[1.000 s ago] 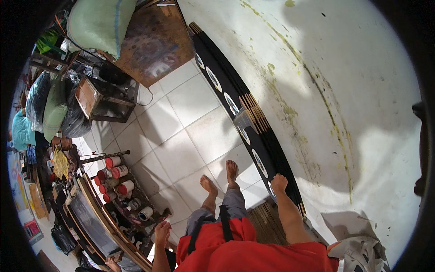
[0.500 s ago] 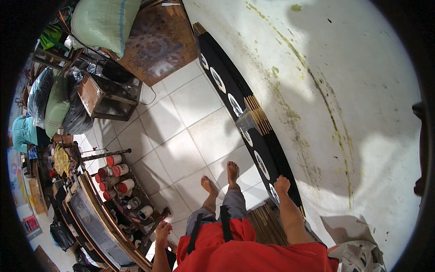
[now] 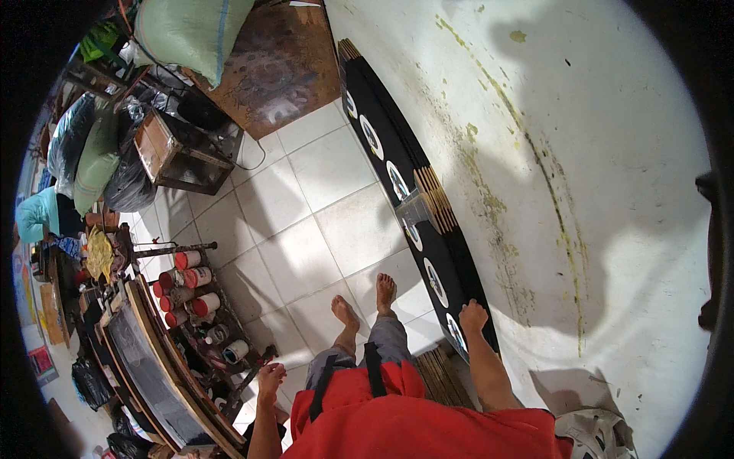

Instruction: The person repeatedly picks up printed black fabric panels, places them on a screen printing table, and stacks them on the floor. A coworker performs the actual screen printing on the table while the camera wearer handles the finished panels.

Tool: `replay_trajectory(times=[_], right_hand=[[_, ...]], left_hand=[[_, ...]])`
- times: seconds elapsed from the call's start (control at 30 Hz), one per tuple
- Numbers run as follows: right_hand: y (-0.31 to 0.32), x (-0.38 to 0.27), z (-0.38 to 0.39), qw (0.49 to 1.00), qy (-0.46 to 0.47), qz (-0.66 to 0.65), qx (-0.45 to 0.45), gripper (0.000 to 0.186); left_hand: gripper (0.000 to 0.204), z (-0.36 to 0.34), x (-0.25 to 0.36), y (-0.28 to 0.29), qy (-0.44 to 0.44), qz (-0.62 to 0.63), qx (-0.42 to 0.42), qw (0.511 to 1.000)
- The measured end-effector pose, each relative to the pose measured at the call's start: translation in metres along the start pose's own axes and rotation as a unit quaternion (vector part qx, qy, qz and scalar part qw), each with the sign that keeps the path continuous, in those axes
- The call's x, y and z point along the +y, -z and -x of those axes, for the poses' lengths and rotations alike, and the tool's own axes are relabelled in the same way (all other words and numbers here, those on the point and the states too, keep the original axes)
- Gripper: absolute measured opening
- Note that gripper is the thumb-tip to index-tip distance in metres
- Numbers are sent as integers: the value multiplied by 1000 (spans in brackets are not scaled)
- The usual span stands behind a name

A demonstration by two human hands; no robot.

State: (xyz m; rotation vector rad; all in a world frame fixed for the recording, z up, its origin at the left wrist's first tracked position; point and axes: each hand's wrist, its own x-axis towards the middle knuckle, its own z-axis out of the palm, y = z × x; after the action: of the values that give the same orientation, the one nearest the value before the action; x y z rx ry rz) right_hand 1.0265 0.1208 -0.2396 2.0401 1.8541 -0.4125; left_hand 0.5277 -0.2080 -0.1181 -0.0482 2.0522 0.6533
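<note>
A long row of wooden boards covered in black cloth (image 3: 388, 130) stands against the white wall, with round white prints along its side. My right hand (image 3: 474, 316) is closed at the near end of this row, on the top edge of the black cloth, just above a round print (image 3: 456, 335). The fingertips are partly hidden. Low on the left, my left hand (image 3: 271, 379) hangs with loosely bent fingers and nothing visible in it. It is beside a rack that holds several red-and-white jars (image 3: 197, 277).
The white wall (image 3: 612, 153) runs along my right. Framed screens (image 3: 149, 359) lean at left, near a small wooden stand (image 3: 183, 157) and stuffed sacks (image 3: 187, 34). A stained brown board (image 3: 279, 76) lies ahead on the tiled floor (image 3: 306, 249). Another person in turquoise (image 3: 37, 214) is at far left.
My view has shifted slightly. My right hand stays at the same spot on the black cloth. My left hand remains low by the jars, its fingers a little looser.
</note>
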Motion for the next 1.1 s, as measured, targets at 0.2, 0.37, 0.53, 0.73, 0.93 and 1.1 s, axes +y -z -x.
replay_trajectory(times=[0.2, 0.37, 0.53, 0.73, 0.93, 1.1], right_hand=[[39, -27, 8, 999, 33, -34, 21, 24], [63, -69, 11, 995, 80, -61, -2, 24], [88, -117, -6, 988, 142, -50, -43, 26], [114, -148, -44, 969, 246, -26, -12, 24], [124, -152, -55, 969, 242, -29, -32, 22], [108, -135, -45, 969, 230, -29, -91, 25]], left_hand=[[31, 14, 13, -12, 15, 128, -14, 992], [32, 30, 13, -28, 11, 131, 2, 991], [31, 34, -19, -46, 72, 221, 46, 971], [25, 31, -88, -81, -50, -29, 83, 995], [25, 35, -112, -106, -77, -171, 51, 981], [26, 47, -88, -105, -58, -117, 46, 990]])
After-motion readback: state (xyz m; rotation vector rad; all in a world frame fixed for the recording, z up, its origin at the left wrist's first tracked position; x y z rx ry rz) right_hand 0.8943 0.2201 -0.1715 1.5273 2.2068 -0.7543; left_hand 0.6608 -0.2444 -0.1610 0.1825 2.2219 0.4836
